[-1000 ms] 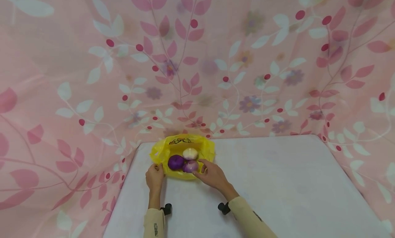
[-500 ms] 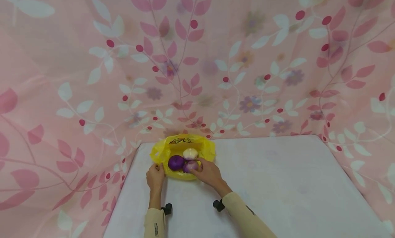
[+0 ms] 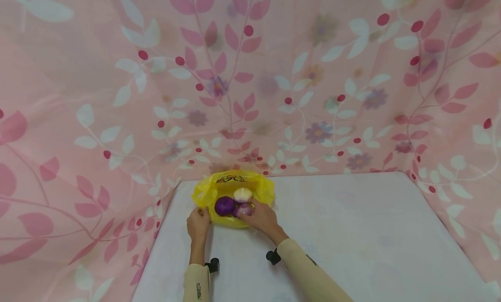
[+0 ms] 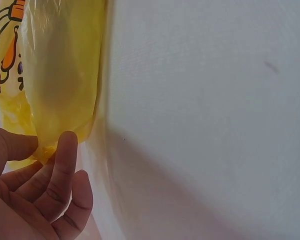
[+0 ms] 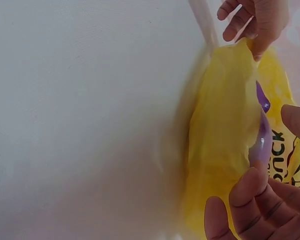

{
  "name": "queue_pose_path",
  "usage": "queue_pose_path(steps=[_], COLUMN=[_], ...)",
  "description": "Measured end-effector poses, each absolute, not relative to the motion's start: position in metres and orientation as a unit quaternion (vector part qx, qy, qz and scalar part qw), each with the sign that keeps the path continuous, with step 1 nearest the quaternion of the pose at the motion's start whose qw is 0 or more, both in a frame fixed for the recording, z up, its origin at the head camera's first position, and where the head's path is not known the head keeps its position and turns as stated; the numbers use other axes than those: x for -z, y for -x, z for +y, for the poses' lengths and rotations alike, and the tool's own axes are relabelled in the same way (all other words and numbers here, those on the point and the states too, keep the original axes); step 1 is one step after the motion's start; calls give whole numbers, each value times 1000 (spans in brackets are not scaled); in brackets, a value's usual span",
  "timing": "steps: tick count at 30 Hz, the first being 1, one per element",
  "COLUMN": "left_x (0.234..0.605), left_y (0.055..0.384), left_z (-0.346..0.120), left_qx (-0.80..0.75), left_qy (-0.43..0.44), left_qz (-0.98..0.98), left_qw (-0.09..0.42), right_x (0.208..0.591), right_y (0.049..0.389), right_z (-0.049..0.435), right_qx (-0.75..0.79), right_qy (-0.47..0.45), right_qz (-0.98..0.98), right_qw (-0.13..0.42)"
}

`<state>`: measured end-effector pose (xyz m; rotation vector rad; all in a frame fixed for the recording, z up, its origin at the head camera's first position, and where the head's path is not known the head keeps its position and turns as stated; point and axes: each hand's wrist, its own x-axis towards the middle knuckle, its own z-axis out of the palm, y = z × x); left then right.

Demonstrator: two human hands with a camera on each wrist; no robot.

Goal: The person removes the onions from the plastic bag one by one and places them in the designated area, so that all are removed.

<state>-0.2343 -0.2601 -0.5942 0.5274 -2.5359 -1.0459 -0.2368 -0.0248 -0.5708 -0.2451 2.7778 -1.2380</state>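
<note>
You are working at a yellow plastic bag [image 3: 265, 188], thin and crinkled, which is lying open on the white table [image 3: 344, 232]. Inside, three glossy, round vegetables are nestling together: a dark purple vegetable [image 3: 225, 206], a white vegetable [image 3: 243, 195] behind, and a pale purple vegetable [image 5: 262, 137] in front. Your right hand [image 3: 264, 218] is curling thumb and fingers round the pale one; how firmly, I cannot tell. Your left hand [image 3: 197, 223] is pinching the bag's edge between thumb and fingers. The bag is showing a black-outlined cartoon with orange patches, plus black lettering [image 5: 278, 151] where C and K are reading clearest, the rest being partly hidden.
</note>
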Motion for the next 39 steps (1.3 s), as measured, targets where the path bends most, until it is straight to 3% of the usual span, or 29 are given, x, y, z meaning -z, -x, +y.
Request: queue_pose_path(steps=[39], left_x=[596], left_y=[233], left_z=[-264], left_qx=[354], left_qy=[-192], left_qz=[-899], left_qw=[174], right_x=[574], right_y=[239], right_z=[-33], right_qx=[351], right_qy=[27], right_qz=[933], right_qw=[75])
